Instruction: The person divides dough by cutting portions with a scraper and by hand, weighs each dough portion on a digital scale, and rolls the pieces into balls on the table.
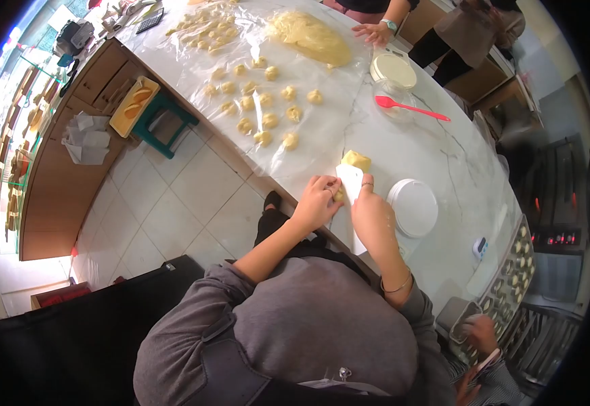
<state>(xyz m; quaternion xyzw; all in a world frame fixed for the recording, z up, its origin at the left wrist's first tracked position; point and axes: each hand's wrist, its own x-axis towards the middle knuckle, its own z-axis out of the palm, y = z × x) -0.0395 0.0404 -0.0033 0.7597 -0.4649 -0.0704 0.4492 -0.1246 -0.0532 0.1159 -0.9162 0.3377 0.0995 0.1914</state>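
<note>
My right hand (373, 211) is closed around a white dough scraper (350, 177), which stands on the table beside a yellow block of dough (357, 160). Just left of the scraper, my left hand (314, 203) pinches a small yellow piece of dough (339, 195) at its fingertips. Part of that piece is hidden by the fingers. To the right of my right hand lies a round white lid or tub (413, 208).
Dough balls (269, 120) lie on plastic film at the left, with a large covered dough mass (312, 37) behind. A red spatula (410, 108) rests across a clear bowl (393, 91). Another person's hand (374, 32) is at the far edge; a filled tray (511, 271) stands right.
</note>
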